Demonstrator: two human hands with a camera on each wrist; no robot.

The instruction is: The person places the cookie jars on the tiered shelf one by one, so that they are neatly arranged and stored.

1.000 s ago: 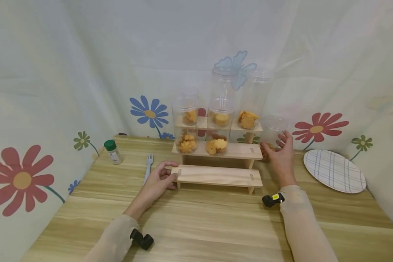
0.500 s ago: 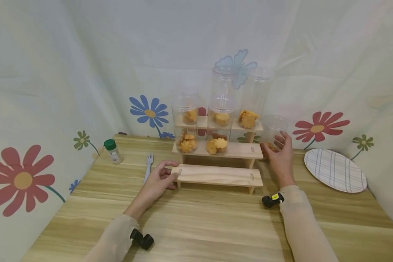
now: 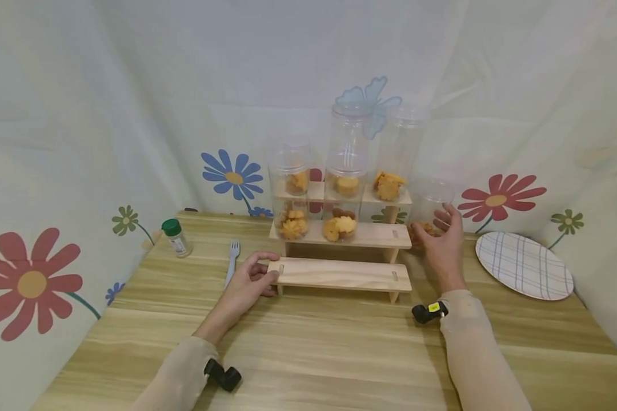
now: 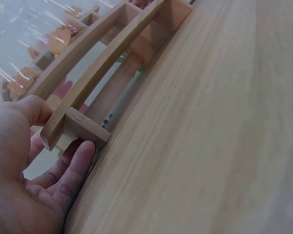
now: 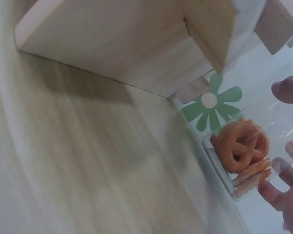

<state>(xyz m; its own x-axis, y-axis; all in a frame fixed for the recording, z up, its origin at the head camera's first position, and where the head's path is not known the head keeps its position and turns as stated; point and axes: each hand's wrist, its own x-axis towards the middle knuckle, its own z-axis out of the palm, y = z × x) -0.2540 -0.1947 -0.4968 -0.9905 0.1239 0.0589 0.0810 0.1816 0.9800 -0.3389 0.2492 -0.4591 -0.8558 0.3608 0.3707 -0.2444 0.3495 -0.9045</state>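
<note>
A three-tier wooden display rack [image 3: 339,273] stands on the table. My left hand [image 3: 249,281] grips the left end of its lowest step; in the left wrist view, fingers [image 4: 77,163] lie against the end leg [image 4: 85,127]. To the right of the rack, a clear jar [image 3: 432,202] with cookies in the bottom stands within the grasp of my right hand [image 3: 442,245]. Thumb and fingers are on opposite sides of it. In the right wrist view, a pretzel-shaped cookie [image 5: 241,146] shows through the jar wall. My palm is mostly out of that view.
Several clear cookie jars [image 3: 294,220] stand on the middle and top tiers. A green-capped shaker [image 3: 177,238] and a light fork [image 3: 232,262] are at left. An oval plaid plate [image 3: 525,266] lies at right. A flowered curtain [image 3: 267,68] hangs behind the table.
</note>
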